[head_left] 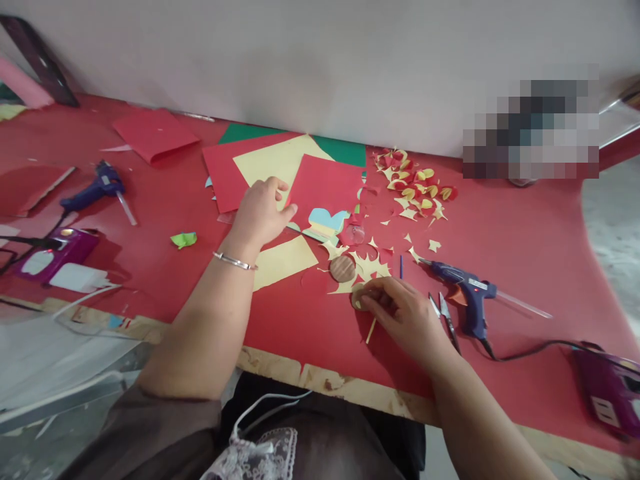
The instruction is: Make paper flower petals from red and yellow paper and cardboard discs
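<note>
My left hand hovers over the paper sheets with its fingers loosely curled and apart, holding nothing. Beneath and beside it lie a cream sheet and a red sheet. Near the front, the fingers of my right hand are closed on a small round disc. A thin cream strip sticks out below that hand. A wooden disc rests just beyond it, among cream paper scraps. Scissors lie right of my right hand.
One glue gun is at the right, another at the left. Purple power strips sit at both ends. Red and yellow paper petals are piled at the back right. A green scrap lies left of my left arm.
</note>
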`<action>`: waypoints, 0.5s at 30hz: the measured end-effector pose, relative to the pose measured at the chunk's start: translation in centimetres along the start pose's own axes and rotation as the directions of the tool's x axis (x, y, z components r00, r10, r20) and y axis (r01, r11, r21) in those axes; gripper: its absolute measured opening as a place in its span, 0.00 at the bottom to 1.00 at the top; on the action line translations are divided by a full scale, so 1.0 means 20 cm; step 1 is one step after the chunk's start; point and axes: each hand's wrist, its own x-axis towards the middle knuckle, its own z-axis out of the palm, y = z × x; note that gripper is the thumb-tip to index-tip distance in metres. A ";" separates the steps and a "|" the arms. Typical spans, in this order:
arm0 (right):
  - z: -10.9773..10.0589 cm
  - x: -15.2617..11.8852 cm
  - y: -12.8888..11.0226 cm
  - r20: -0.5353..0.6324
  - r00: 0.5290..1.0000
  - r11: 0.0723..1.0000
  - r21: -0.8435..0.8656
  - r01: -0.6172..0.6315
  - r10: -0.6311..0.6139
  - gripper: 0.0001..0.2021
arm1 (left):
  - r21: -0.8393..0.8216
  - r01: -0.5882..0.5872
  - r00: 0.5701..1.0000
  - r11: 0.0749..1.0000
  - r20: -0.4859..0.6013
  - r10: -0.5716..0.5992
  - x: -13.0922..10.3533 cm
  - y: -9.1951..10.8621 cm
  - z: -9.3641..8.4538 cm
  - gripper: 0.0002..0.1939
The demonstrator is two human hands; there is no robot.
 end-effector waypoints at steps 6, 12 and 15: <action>0.03 -0.02 0.03 -0.067 0.995 0.995 -0.062 0.076 -0.080 0.02 | 0.122 0.155 0.979 0.980 0.111 -0.168 0.20 0.00 0.06 0.41; 0.03 -0.02 0.05 -0.027 0.997 0.995 -0.071 0.074 -0.076 0.04 | 0.065 0.141 0.977 0.988 0.150 -0.150 0.26 -0.05 0.09 0.18; 0.03 -0.03 0.04 -0.030 0.997 0.997 -0.047 0.067 -0.068 0.04 | -0.036 0.111 0.982 0.993 0.161 -0.104 0.26 -0.06 0.09 0.18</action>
